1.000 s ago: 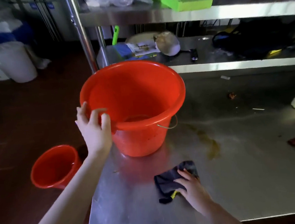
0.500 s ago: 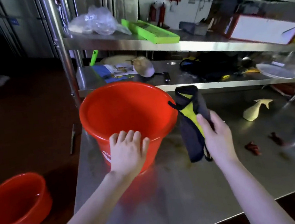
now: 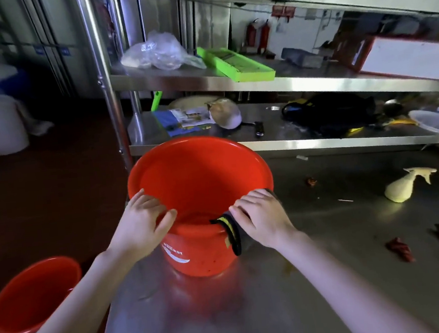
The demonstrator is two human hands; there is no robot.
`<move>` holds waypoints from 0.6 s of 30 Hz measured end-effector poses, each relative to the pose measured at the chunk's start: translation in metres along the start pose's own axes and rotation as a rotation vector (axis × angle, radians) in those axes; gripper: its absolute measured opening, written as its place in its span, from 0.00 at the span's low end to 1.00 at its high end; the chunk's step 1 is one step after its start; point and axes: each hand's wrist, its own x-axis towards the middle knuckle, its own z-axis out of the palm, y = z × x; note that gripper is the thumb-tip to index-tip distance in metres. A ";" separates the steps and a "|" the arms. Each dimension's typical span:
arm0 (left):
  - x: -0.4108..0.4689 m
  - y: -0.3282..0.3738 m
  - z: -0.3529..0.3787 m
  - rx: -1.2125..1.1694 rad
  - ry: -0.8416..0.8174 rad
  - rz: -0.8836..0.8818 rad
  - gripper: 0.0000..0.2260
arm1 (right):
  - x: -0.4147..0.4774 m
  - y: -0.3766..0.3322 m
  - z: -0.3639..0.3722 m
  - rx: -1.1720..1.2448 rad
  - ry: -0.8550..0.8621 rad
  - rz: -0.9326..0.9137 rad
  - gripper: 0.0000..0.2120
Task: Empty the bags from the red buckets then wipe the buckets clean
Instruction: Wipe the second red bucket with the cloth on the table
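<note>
The left hand (image 3: 141, 226) grips the red bucket (image 3: 197, 173) — right hand (image 3: 264, 222) (with cloth (image 3: 233, 235)) on its rim.

Left hand (image 3: 141, 223) and right hand (image 3: 264, 217), both bare, with slender fingers (image 3: 248, 202) and rounded knuckles. Forearms (image 3: 86, 292) likewise bare along the whole visible length, slim at the wrists and widening toward the lower frame edge.
</note>
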 end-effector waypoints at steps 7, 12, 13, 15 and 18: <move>-0.010 0.012 0.011 0.110 0.219 -0.019 0.21 | 0.027 0.078 -0.004 0.135 -0.004 -0.007 0.17; -0.015 0.038 0.025 0.163 0.373 -0.106 0.19 | 0.001 0.024 0.025 0.154 0.355 0.129 0.17; -0.017 0.044 0.027 0.190 0.366 -0.118 0.18 | -0.008 0.002 0.033 0.120 0.410 0.121 0.15; -0.023 0.055 0.027 0.227 0.334 -0.159 0.17 | -0.017 -0.031 0.042 0.101 0.468 0.127 0.14; -0.034 0.067 0.025 0.257 0.263 -0.122 0.20 | -0.011 -0.020 0.035 0.128 0.446 0.007 0.13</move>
